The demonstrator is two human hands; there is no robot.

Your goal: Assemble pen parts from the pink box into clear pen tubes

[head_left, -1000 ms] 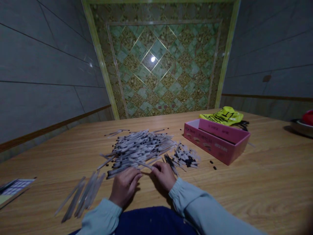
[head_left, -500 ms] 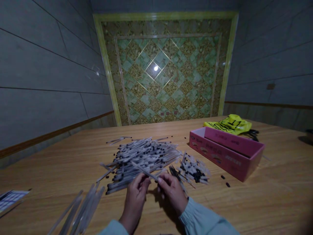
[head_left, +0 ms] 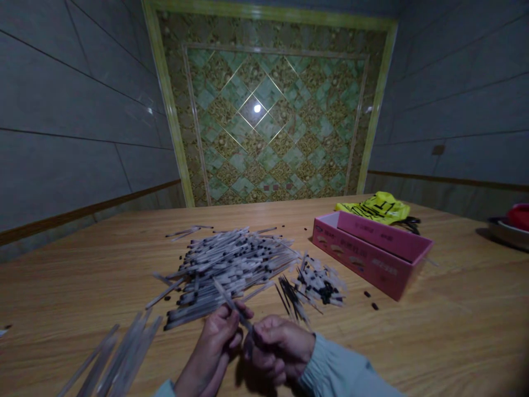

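stick (head_left: 228, 299) between left hand (head_left: 215, 339) and right (head_left: 281, 343)

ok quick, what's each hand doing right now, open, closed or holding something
Left hand: closed, holding a thin pale stick.
Right hand: closed, pinching the near end of the same thin pale stick.

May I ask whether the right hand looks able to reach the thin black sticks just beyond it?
Probably yes: the black sticks lie on the table close beyond the right hand, with nothing visible in between. Its grip is on the pale stick, though, so that would likely need releasing first.
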